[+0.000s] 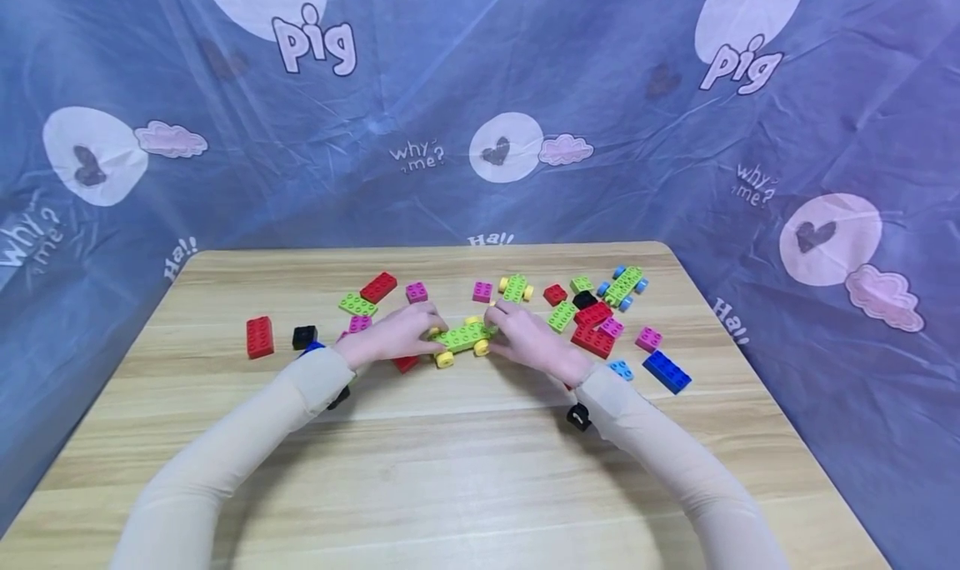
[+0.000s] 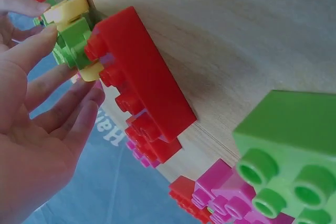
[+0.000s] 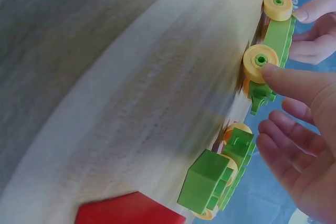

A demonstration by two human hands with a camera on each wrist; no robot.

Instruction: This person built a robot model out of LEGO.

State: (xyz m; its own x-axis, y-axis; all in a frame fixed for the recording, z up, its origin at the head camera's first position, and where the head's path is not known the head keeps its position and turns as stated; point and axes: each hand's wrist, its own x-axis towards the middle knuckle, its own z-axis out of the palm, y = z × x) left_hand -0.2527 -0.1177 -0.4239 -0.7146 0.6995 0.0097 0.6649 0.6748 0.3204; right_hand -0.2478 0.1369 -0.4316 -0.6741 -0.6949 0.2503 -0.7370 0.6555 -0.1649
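A lime-green toy car base [image 1: 462,337] with yellow wheels stands on the table between both hands. My left hand [image 1: 397,332] pinches its left end, the thumb on the near side and the fingers on the far side. At the other end my right hand [image 1: 534,337] grips it, with the thumb against a yellow wheel [image 3: 261,62] in the right wrist view. A red brick [image 2: 144,72] lies right beside the base's left end. Just behind the right hand is a second green car base [image 1: 515,288] with yellow wheels.
Red bricks [image 1: 259,337], pink bricks [image 1: 416,292] and a green brick [image 1: 357,305] lie to the left. To the right are more red bricks [image 1: 592,341], a blue brick [image 1: 667,372] and a green car base with blue wheels [image 1: 624,287]. A black piece [image 1: 578,417] sits under the right forearm.
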